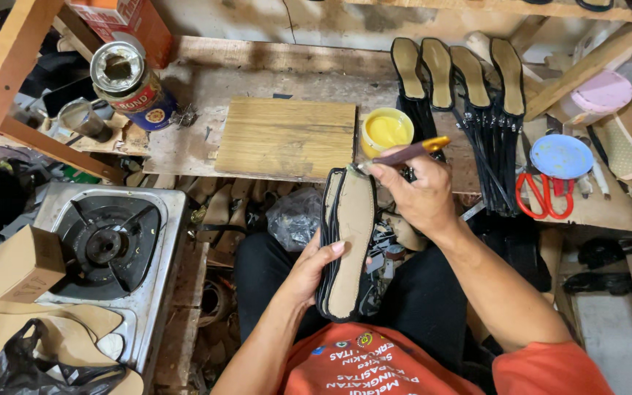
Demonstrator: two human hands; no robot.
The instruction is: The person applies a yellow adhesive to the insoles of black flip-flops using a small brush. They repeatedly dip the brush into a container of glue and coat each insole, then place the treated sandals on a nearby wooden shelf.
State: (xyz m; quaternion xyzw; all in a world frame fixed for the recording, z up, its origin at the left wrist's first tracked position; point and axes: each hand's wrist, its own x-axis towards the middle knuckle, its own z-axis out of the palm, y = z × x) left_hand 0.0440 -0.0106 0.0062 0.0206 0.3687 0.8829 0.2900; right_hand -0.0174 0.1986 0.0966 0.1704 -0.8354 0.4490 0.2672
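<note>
Brushing sole, yellow glue in cup

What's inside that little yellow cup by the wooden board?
The small round yellow cup holds a thick yellow paste, likely glue, filling it most of the way. Its bottom is covered by the paste, and the right hand holding the brush hides the cup's near edge.
</note>
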